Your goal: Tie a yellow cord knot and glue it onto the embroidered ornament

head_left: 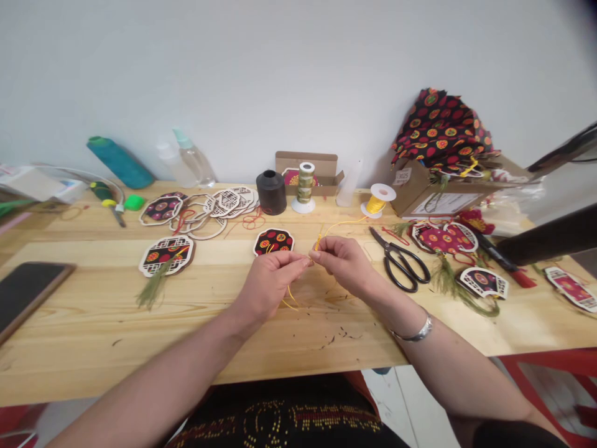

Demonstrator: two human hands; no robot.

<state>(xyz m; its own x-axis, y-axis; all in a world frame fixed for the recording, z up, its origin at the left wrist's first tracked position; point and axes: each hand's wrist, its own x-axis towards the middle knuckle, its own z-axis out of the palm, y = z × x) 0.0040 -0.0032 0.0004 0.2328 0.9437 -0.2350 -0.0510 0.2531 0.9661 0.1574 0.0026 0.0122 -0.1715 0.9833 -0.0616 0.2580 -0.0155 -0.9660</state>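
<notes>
Above the middle of the table, my left hand [270,283] and my right hand [342,264] meet fingertip to fingertip, both pinching a thin yellow cord [290,298]. A loose end of it hangs below my left fingers. From my right fingers the cord runs back to a white spool of yellow cord [377,202]. Just behind my left hand lies a wooden-framed ornament with black and red patterned fabric [274,239], partly hidden by that hand; a bit of yellow cord shows on it. Exactly how the cord crosses between the fingertips is too small to tell.
Black scissors [402,258] lie right of my right hand. Tasselled ornaments [166,255] sit to both sides. Toward the wall stand a dark thread cone [271,191], a green thread spool [305,183] and a cardboard box [438,186] of patterned fabric. A phone [30,292] lies far left.
</notes>
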